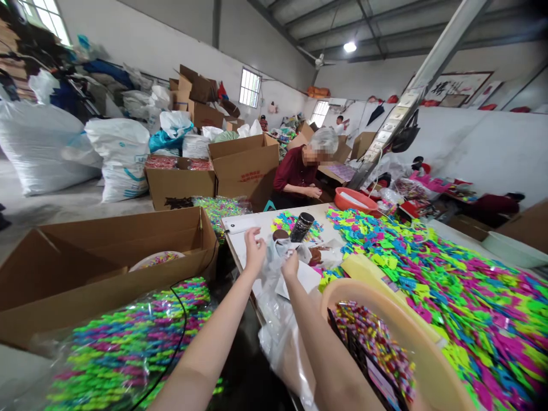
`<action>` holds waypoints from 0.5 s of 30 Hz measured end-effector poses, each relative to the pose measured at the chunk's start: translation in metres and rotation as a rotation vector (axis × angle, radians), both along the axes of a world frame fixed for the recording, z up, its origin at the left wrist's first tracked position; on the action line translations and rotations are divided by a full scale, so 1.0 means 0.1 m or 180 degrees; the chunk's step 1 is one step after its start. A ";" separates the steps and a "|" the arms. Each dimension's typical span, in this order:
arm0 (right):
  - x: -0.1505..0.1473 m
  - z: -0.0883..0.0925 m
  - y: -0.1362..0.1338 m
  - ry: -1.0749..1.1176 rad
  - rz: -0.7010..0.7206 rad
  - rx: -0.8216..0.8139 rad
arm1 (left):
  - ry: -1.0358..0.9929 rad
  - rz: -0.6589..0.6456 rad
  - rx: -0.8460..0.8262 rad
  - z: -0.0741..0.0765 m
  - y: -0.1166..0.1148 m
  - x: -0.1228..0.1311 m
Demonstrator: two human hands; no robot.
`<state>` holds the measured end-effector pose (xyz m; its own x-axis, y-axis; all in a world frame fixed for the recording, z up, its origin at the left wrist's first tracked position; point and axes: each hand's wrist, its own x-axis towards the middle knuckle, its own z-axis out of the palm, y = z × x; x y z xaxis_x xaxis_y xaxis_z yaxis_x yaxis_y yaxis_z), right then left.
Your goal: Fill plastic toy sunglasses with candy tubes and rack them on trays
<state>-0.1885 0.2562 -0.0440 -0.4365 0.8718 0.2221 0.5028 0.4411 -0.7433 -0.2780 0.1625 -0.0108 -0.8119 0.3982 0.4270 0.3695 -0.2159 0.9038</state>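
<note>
Across the right side of the tabletop (257,225) spreads a huge heap of small plastic pieces (449,285) in green, pink, blue and yellow, reaching from the far end almost to the near edge. On the floor to the left stands a large open cardboard box (103,268), and below it a clear sack of the same coloured pieces (128,348) with a black cable lying over it. Near the person's right forearm a tan plastic basin (428,365) holds more mixed pieces. At the far end of the tabletop a seated co-worker in a dark red top (295,171) bends over their own work beside a red basin (355,200).

Between the two arms a clear plastic bag (278,337) hangs off the tabletop's near edge, its mouth bunched up at the hands. The left hand (256,251) pinches the bag's rim with fingers closed lightly on the film. The right hand (291,264) closes on the other side of the mouth, its grip also shut on thin plastic. Just beyond them stands a dark cylindrical cup (302,226).

The film looks thin and slippery, so either pinch could slide off and let the mouth collapse. The bag's hanging weight could also drag it off the edge, and a stray elbow could nudge the tan basin.
</note>
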 end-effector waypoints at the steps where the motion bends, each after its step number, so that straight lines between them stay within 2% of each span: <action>1: 0.01 -0.02 0.00 0.0037 0.0009 -0.0050 | -0.0054 0.0049 -0.0052 -0.07 0.02 -0.03; 4: 0.09 -0.02 -0.05 0.0165 0.0004 -0.0160 | -0.0148 -0.0100 -0.0234 -0.30 0.09 -0.11; 7: 0.27 0.07 -0.12 0.0386 -0.0236 -0.0168 | -0.0235 -0.0412 -0.0338 -0.52 0.15 -0.13; 11: 0.43 0.37 -0.14 0.0812 -0.0536 0.0107 | -0.0382 -0.0874 -0.0385 -0.74 0.14 -0.08; 13: 0.37 0.57 -0.09 0.1010 -0.0409 0.0298 | -0.0382 -0.1154 -0.0367 -0.81 0.14 -0.06; 15: 0.21 0.75 -0.02 0.1152 -0.0064 0.0411 | -0.0378 -0.1338 -0.0328 -0.85 0.14 -0.04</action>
